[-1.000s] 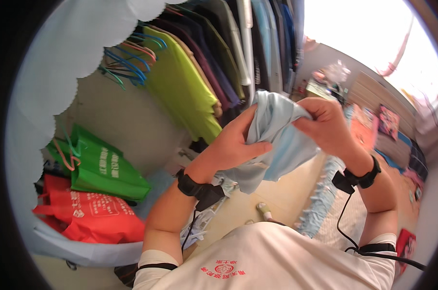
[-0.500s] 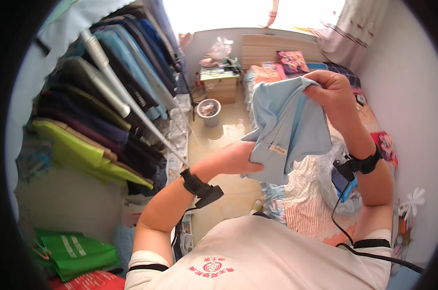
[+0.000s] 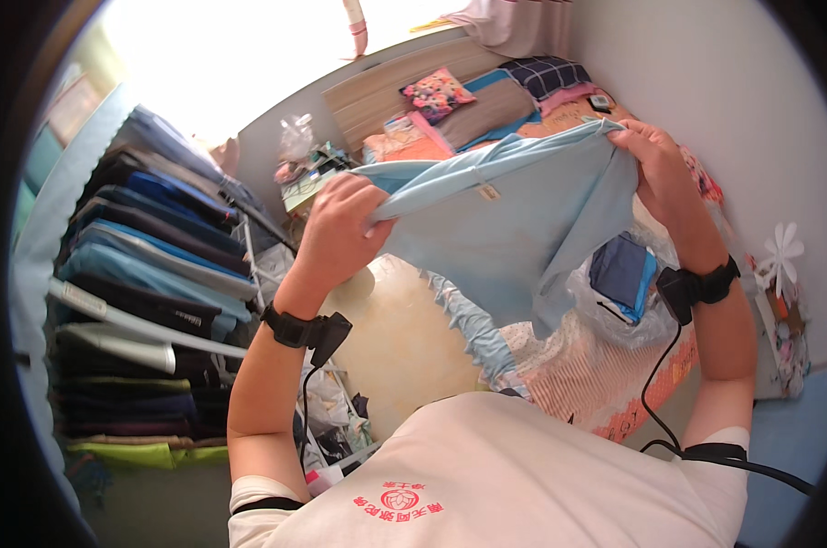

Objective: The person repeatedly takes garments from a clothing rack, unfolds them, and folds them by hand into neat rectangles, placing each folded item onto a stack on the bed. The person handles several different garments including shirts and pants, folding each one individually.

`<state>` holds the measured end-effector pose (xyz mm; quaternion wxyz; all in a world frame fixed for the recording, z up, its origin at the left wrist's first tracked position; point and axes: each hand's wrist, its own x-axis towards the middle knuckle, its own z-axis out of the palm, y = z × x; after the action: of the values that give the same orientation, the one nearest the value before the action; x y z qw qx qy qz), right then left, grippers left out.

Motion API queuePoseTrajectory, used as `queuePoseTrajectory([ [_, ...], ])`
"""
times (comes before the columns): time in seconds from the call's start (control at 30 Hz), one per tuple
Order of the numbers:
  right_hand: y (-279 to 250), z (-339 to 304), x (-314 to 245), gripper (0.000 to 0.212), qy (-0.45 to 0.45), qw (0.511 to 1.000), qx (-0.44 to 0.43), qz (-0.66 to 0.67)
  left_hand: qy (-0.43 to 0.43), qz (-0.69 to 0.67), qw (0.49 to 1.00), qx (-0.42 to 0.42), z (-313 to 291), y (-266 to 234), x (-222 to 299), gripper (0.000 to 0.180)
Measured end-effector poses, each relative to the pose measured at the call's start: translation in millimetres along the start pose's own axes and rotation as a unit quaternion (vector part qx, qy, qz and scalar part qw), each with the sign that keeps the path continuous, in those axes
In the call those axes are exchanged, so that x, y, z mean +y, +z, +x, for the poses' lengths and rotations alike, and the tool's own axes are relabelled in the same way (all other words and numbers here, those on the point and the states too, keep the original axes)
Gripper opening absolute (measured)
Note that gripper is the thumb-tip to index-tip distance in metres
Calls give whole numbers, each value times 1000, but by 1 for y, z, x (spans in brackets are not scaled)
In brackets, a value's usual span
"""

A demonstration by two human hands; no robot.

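Note:
A light blue garment (image 3: 523, 228) with a small cream label is stretched between my hands in front of my chest, its lower part hanging in loose folds. My left hand (image 3: 340, 224) is closed on its left end. The fingers of my right hand (image 3: 653, 164) pinch the upper right corner, a little higher than the left. Whether it is a top or trousers I cannot tell. Below my right hand, on the bed, lies a clear plastic bag (image 3: 605, 320) with folded dark and bright blue clothes (image 3: 621, 269) in it.
Dark, blue and lime clothes (image 3: 158, 265) hang on a rack at left, with a pale pole (image 3: 208, 342) across them. The bed (image 3: 596, 374) is at right, with a floral pillow (image 3: 438, 94) at its far end. A nightstand (image 3: 294, 194) stands beyond my left hand.
My left hand has risen and moved left, pulling the bunched garment out wide. The right hand still grips its corner. The view has turned, bringing more of the bed in.

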<state>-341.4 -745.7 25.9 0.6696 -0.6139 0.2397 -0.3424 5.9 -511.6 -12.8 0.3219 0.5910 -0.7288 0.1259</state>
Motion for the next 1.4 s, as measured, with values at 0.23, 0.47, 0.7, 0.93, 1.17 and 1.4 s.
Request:
queuePoseTrajectory([
  [0.23, -50, 7, 17, 16, 7, 992, 59, 110, -247, -301, 916, -95, 61, 74, -37, 17],
  [0.47, -77, 36, 41, 16, 111, 973, 150, 136, -237, -512, 815, -133, 126, 141, -92, 18],
  [0.7, -93, 98, 66, 14, 263, 952, 155, 8, -192, -575, 760, -235, 219, 192, -133, 51],
  [0.93, -100, 140, 79, 27, 376, 905, 92, -178, -63, -443, 854, -264, 294, 234, -177, 47],
  [1.17, -118, 178, 65, 29, 305, 917, 92, -239, -87, -432, 867, -231, 340, 234, -194, 15],
  [1.4, -11, 206, 174, 107, 220, 904, 61, -361, -105, -421, 882, -182, 336, 208, -168, 11],
])
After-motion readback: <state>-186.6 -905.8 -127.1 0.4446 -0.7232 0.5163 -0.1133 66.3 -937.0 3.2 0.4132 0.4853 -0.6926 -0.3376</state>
